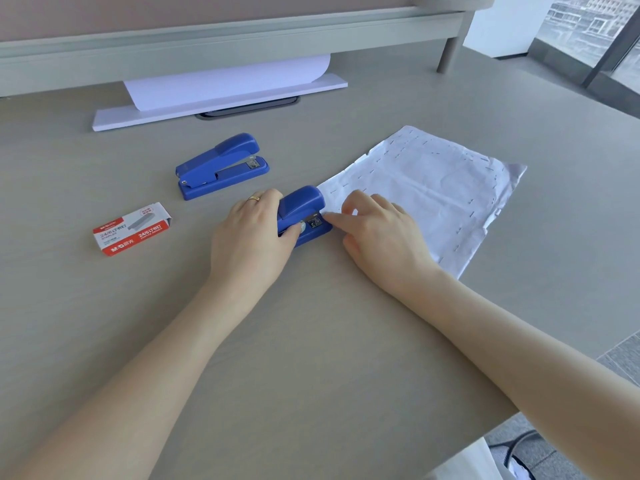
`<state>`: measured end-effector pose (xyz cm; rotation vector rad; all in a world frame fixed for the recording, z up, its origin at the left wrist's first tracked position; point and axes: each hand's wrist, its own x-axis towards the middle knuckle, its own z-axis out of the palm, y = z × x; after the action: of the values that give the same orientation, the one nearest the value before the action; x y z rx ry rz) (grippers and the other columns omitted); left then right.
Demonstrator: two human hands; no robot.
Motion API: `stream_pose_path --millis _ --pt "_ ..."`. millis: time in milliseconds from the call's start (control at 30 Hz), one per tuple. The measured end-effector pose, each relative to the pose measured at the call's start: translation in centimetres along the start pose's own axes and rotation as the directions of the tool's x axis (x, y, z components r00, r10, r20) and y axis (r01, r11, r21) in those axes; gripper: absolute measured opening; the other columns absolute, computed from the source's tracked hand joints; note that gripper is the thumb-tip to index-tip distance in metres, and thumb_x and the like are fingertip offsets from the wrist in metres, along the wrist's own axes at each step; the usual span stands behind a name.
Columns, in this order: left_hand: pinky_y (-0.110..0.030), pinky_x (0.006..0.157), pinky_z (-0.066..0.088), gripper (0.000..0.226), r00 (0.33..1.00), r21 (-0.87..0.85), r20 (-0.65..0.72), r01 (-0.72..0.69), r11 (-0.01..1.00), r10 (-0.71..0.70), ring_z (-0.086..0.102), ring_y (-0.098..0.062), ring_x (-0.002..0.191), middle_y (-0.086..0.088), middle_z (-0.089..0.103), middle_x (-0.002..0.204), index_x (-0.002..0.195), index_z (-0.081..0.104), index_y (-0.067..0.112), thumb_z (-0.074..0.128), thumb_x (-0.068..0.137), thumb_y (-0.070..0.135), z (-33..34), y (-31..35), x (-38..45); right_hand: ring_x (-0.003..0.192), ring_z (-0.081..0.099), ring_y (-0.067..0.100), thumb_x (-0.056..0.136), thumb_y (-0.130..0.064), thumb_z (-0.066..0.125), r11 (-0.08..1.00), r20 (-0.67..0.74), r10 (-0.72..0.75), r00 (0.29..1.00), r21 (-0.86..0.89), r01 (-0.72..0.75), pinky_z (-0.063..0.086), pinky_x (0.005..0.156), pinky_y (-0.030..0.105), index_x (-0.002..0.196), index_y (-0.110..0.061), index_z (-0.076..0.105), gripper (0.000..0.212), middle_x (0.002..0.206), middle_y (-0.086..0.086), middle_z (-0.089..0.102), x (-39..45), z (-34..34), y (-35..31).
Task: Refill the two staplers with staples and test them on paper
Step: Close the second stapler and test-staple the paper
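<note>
Blue plastic stapler near the desk centre (302, 213), mouth facing 3 o'clock toward the crumpled white sheet of paper already peppered with staples (426, 188); left hand (254, 230) wraps over its rear half, fingers curled round the body and thumb against the near side, probably to pin it flat so it can't skid. Right hand (375, 233) lies on the paper's 9 o'clock corner, index finger stretched out to the stapler's mouth beside the metal anvil, other fingers loosely bent and slightly apart, nothing clamped; looks like it is feeding the paper edge into the gap, though whether the edge is actually inside the mouth can't be told. Second blue plastic stapler (221, 166) sits at about 11 o'clock of the held one, apart from it, closed, untouched, parked out of the way. Red-and-white cardboard staple box (131, 230) lies at 9 o'clock of the left hand, end flap open, within reach for refilling. Grey laminate desk (311, 341) carries everything. Judgement: this is the testing step on one stapler; next move needs a firm downward press with the paper kept still.
</note>
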<state>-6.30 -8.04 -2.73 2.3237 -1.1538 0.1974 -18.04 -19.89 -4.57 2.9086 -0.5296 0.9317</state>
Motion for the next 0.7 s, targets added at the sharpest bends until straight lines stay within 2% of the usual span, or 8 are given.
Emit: stream_pose_path --millis 200,333,433,500,600,700 --pt "-0.033 0.061 0.033 0.025 1.0 0.01 -0.009 0.005 1.0 -0.004 0.041 -0.022 0.077 -0.001 0.05 0.08 0.083 0.043 0.014 0.058 0.084 0.034 0.2 0.0 0.0 0.054 0.056 0.026 0.067 -0.002 0.036 0.998 -0.002 -0.056 0.998 0.031 0.056 0.048 0.049 0.028 0.083 -0.019 0.074 0.044 0.075 0.004 0.065 -0.3 0.2 -0.5" --pt "-0.033 0.063 0.035 0.026 1.0 0.012 0.011 -0.004 1.0 0.004 0.047 -0.025 0.081 -0.003 0.055 0.085 0.09 0.047 0.013 0.058 0.083 0.036 0.1 0.1 0.0 0.055 0.058 0.028 0.066 0.0 0.054 0.998 0.024 -0.035 0.999 0.044 0.034 0.049 0.05 0.029 0.08 -0.016 0.074 0.029 0.076 0.005 0.066 -0.5 0.2 -0.5" --pt "-0.032 0.068 0.037 0.033 0.998 -0.115 0.041 0.045 0.992 -0.04 0.052 -0.023 0.088 0.002 0.057 0.095 0.097 0.048 0.016 0.056 0.081 0.044 -0.8 0.7 0.6 0.056 0.059 0.029 0.068 0.0 0.055 0.996 0.044 -0.02 0.999 0.088 0.016 0.05 0.05 0.031 0.081 -0.014 0.073 0.026 0.077 0.005 0.067 -0.6 0.1 -0.4" --pt "-0.03 0.069 0.033 0.034 0.994 -0.184 0.013 0.107 0.977 -0.107 0.051 -0.018 0.088 0.006 0.057 0.1 0.101 0.048 0.017 0.048 0.086 0.047 -1.9 1.4 1.6 0.057 0.06 0.03 0.069 0.0 0.054 0.993 0.049 -0.015 0.999 0.121 0.009 0.051 0.051 0.033 0.08 -0.012 0.073 0.025 0.079 0.006 0.067 -0.5 0.0 -0.4" --pt "-0.029 0.066 0.027 0.027 0.989 -0.228 -0.018 0.14 0.964 -0.148 0.047 -0.017 0.084 0.004 0.058 0.1 0.098 0.047 0.012 0.041 0.093 0.038 -2.5 1.8 3.0 0.057 0.06 0.029 0.069 0.001 0.054 0.989 0.05 -0.016 0.999 0.148 0.008 0.052 0.051 0.033 0.08 -0.011 0.073 0.025 0.078 0.006 0.067 -0.5 -0.1 -0.5" --pt "-0.032 0.063 0.029 0.021 0.989 -0.191 -0.003 0.146 0.971 -0.15 0.05 -0.024 0.084 -0.001 0.057 0.092 0.094 0.047 0.01 0.039 0.095 0.03 -1.5 1.6 3.3 0.056 0.059 0.029 0.07 0.0 0.054 0.987 0.066 -0.021 0.998 0.159 0.011 0.051 0.051 0.032 0.081 -0.012 0.073 0.025 0.078 0.006 0.067 -0.6 0.0 -0.5"
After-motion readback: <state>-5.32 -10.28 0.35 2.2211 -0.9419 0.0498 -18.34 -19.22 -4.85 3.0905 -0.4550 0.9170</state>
